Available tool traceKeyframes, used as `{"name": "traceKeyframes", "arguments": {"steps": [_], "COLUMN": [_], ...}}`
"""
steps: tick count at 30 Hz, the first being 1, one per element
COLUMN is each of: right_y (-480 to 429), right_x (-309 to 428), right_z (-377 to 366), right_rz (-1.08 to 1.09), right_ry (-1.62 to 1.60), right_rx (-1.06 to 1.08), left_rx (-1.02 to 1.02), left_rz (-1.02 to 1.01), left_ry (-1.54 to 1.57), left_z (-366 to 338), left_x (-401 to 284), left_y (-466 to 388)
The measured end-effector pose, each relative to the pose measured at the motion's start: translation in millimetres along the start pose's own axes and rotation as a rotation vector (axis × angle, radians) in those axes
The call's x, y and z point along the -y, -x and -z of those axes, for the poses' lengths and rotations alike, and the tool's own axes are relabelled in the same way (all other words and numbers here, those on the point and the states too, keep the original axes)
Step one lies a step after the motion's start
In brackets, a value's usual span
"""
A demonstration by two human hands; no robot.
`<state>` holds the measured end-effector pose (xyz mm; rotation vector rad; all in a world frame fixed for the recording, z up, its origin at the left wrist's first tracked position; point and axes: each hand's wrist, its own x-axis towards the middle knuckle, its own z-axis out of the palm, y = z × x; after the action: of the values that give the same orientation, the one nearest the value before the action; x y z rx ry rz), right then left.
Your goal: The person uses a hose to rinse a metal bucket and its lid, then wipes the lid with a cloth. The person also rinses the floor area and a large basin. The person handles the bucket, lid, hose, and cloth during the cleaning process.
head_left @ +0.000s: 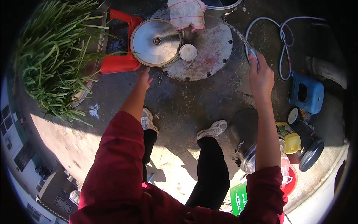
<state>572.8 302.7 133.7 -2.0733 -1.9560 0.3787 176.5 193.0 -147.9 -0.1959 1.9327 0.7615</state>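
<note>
My right hand is closed around the end of a grey hose, and water runs from it up and left towards a metal-rimmed vessel at the top edge. My left hand reaches forward with fingers apart, just below a round metal lid with a central knob; whether it touches the rim I cannot tell. A small white disc lies right of the lid. Behind them a pale cloth with pink edging lies bunched up. A round, stained plate is on the wet floor.
Long green stalks are heaped at the left, beside a red plastic stool. Hose loops lie at the upper right, near a blue stool. A large metal pot and a yellow container stand by my right forearm.
</note>
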Motion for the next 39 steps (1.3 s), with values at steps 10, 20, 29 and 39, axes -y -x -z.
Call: {"name": "traceKeyframes", "arguments": {"steps": [10, 20, 29, 39], "right_y": [-86, -111, -98, -92], "right_x": [40, 26, 20, 39], "right_z": [39, 31, 17, 99], "right_rz": [0.168, 0.214, 0.114, 0.055], "right_ry": [0.055, 0.027, 0.025, 0.152], "right_rx": [-0.008, 0.01, 0.07, 0.01], "left_rx": [0.116, 0.159, 0.295, 0.062], "left_rz": [0.116, -0.015, -0.075, -0.563], "left_ry": [0.255, 0.18, 0.229, 0.087], "left_z": [17, 22, -11, 6], "left_x": [1, -6, -33, -70], "left_y": [-105, -103, -69, 119]}}
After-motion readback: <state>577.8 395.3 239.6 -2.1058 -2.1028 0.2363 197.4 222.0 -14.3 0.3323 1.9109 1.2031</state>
